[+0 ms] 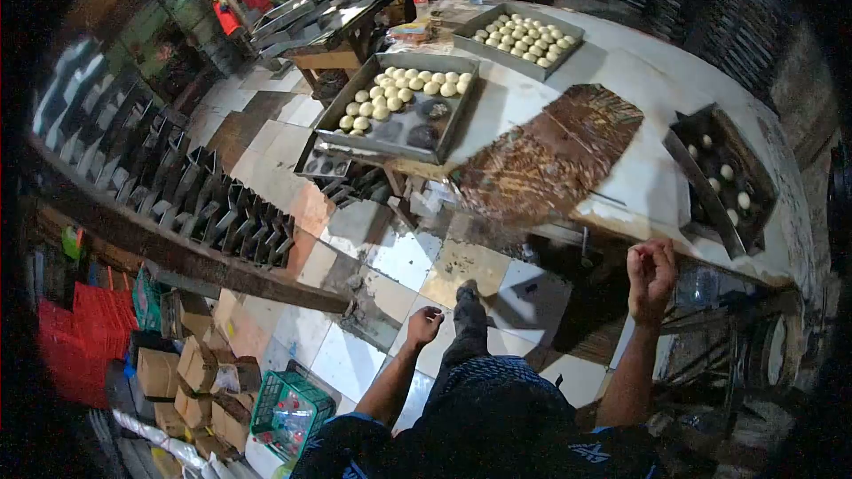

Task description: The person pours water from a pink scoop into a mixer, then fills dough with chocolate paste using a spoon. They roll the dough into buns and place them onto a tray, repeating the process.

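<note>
The right fingers (636,264) are curled near the edge of the table (655,167), but I cannot tell if they pinch something. Just beyond them is the tray (728,229), where a few balls (744,200) lie apart, probably so they do not stick. The left fingers (432,313) hang half curled over the floor (444,282), seemingly relaxed.

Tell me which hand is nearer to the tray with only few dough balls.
Right. The right hand is by the edge of the table, a short way from that tray; the left hand is farther away, above the floor.
</note>
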`<state>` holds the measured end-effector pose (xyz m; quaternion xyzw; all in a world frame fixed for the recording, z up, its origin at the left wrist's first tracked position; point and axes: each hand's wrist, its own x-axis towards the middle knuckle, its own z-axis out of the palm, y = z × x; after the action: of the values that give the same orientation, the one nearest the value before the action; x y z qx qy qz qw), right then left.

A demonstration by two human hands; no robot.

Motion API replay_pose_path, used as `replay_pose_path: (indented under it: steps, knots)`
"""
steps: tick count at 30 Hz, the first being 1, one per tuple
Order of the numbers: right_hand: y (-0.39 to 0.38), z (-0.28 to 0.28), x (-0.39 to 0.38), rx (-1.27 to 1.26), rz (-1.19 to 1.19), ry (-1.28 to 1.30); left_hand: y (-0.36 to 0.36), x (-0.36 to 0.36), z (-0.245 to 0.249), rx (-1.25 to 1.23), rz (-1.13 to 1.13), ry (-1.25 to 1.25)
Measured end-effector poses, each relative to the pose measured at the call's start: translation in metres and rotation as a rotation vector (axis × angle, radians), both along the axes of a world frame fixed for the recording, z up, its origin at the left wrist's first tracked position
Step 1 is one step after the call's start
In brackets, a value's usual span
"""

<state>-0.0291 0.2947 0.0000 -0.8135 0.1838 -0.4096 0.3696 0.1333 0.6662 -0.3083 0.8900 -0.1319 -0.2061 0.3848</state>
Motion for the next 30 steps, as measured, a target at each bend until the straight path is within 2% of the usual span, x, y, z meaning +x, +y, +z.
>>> replay_pose_path:
  steps: [2, 3, 4, 5, 6, 7, 8, 9, 10, 11, 13, 14, 15, 17, 19, 21, 23, 24, 25, 26, 27, 28, 29, 30]
  knots:
    - [-0.009, -0.005, 0.043, -0.025, 0.009, 0.011, -0.02, 0.046, 0.029, -0.069, 0.084, -0.136]
    - [-0.012, -0.011, 0.058, -0.01, -0.016, 0.053, -0.03, 0.076, 0.041, -0.171, 0.129, -0.302]
    - [-0.017, -0.015, 0.074, -0.001, -0.042, 0.087, -0.045, 0.108, 0.074, -0.219, 0.175, -0.443]
    - [-0.029, -0.028, 0.091, 0.04, -0.013, 0.015, -0.054, 0.149, 0.099, -0.248, 0.124, -0.573]
    - [-0.037, -0.029, 0.104, 0.077, -0.055, 0.022, -0.064, 0.189, 0.119, -0.245, 0.199, -0.745]
    - [-0.044, -0.03, 0.114, 0.116, -0.093, 0.04, -0.071, 0.232, 0.147, -0.236, 0.152, -0.902]
    - [-0.057, -0.035, 0.119, 0.091, -0.114, 0.039, -0.085, 0.269, 0.175, -0.287, 0.159, -0.923]
    - [-0.07, -0.036, 0.128, 0.062, -0.136, 0.031, -0.096, 0.308, 0.211, -0.149, 0.061, -1.091]
    - [-0.069, -0.023, 0.14, 0.17, -0.168, 0.04, -0.105, 0.351, 0.219, -0.068, 0.065, -1.046]
    - [-0.075, -0.015, 0.147, 0.168, -0.169, 0.052, -0.112, 0.39, 0.218, 0.015, 0.058, -0.996]
    - [-0.085, -0.005, 0.159, 0.087, -0.237, 0.07, -0.121, 0.479, 0.182, 0.393, 0.082, -0.856]
    - [-0.086, 0.003, 0.165, 0.122, -0.255, 0.069, -0.125, 0.491, 0.191, 0.603, 0.065, -0.813]
    - [-0.093, 0.002, 0.171, 0.113, -0.266, 0.055, -0.138, 0.496, 0.195, 0.659, 0.215, -0.601]
    - [-0.11, 0.001, 0.17, 0.073, -0.249, 0.058, -0.146, 0.529, 0.155, 0.77, 0.324, -0.613]
    - [-0.128, -0.002, 0.176, -0.01, -0.279, 0.09, -0.163, 0.532, 0.144, 0.788, 0.389, -0.542]
    - [-0.143, 0.0, 0.189, -0.036, -0.233, 0.093, -0.164, 0.544, 0.12, 0.575, 0.357, -0.472]
    - [-0.157, -0.004, 0.205, 0.078, -0.225, 0.078, -0.181, 0.505, 0.159, 0.394, 0.363, -0.582]
    - [-0.168, -0.011, 0.213, 0.142, -0.15, 0.079, -0.194, 0.48, 0.182, 0.249, 0.331, -0.595]
    - [-0.18, -0.021, 0.223, 0.2, -0.064, 0.077, -0.208, 0.442, 0.2, 0.053, 0.351, -0.709]
    - [-0.19, -0.037, 0.237, 0.153, 0.045, 0.064, -0.223, 0.41, 0.215, -0.093, 0.372, -0.556]
    - [-0.189, -0.052, 0.254, 0.318, 0.139, 0.04, -0.244, 0.374, 0.227, -0.251, 0.354, -0.604]
    - [-0.181, -0.041, 0.272, 0.286, 0.214, 0.149, -0.268, 0.353, 0.216, -0.672, 0.367, -0.461]
    - [-0.185, -0.072, 0.286, 0.348, 0.441, 0.095, -0.286, 0.322, 0.219, -0.494, 0.244, -0.626]
    - [-0.179, -0.094, 0.293, 0.528, 0.555, 0.181, -0.316, 0.287, 0.264, -0.401, 0.148, -0.761]
